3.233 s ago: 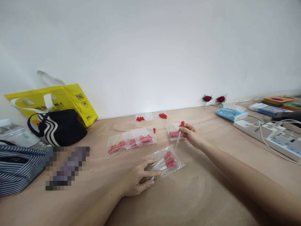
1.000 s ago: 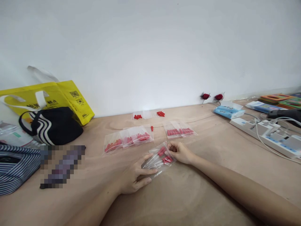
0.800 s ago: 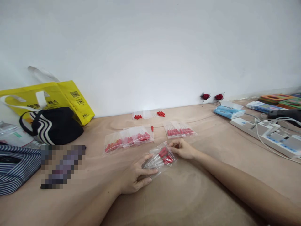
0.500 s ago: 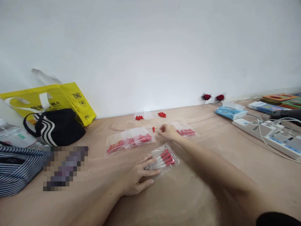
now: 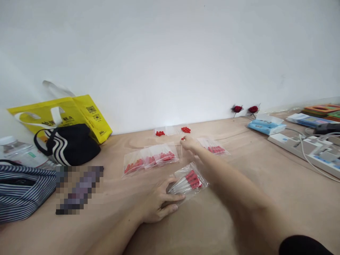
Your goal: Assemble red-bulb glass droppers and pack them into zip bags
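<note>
A clear zip bag (image 5: 180,193) lies in front of me with several glass droppers (image 5: 193,179) inside, their bulbs red. My left hand (image 5: 160,202) lies on the bag's left edge, fingers spread and open. Farther out, my right hand (image 5: 188,143) is closed in a pinch around a small dropper (image 5: 182,150); its thin pale tube hangs below the fingers, and a bit of red shows at the top. Left of that hand, several overlapping zip bags hold red pieces (image 5: 166,156). Right of it lies another zip bag (image 5: 215,148) with red pieces.
Two small piles of red pieces (image 5: 160,133) lie on bags by the wall. At left are a yellow bag (image 5: 92,117), a black pouch (image 5: 74,145) and a striped bag (image 5: 23,191). Tissues (image 5: 265,124), a power strip (image 5: 289,145) with cables and two dark red roses (image 5: 237,109) are at right.
My right hand has turned and now pinches the dropper upright; before, a red bulb showed just left of its fingers. The left hand stays on the bag. The whole view has shifted slightly.
</note>
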